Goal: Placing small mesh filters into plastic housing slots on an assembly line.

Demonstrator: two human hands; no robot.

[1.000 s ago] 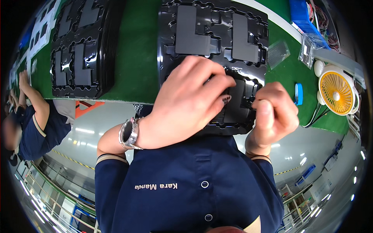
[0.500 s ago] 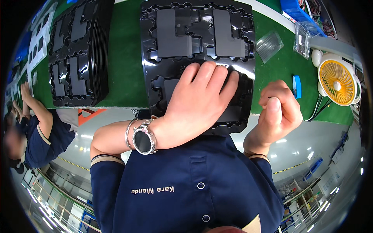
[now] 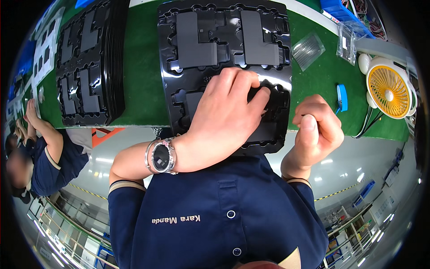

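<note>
Right in front of me lies a glossy black plastic tray [image 3: 227, 33] with moulded pockets. Flat dark grey L-shaped pieces sit in it, one far left [image 3: 190, 45] and one far right [image 3: 255, 40]. My left hand [image 3: 226, 112], wearing a watch and bangle, is over the tray's near half. Its fingers are curled down and the thumb is bent inward by the near right pocket; the fingertips are partly hidden. Beside the tray's right edge my right hand [image 3: 319, 127] is closed, thumb against bent fingers. Anything inside that grip is hidden.
A tall stack of similar black trays [image 3: 114, 58] stands left on the green table [image 3: 143, 89]. To the right lie a clear plastic bag [image 3: 308, 50], a blue band-like object [image 3: 342, 97] and a small yellow-and-white fan [image 3: 389, 95]. Another person [image 3: 53, 152] is at far left.
My left hand's spread fingers have curled in, with the thumb drawn toward the index finger. My right hand has shifted slightly left and stays closed.
</note>
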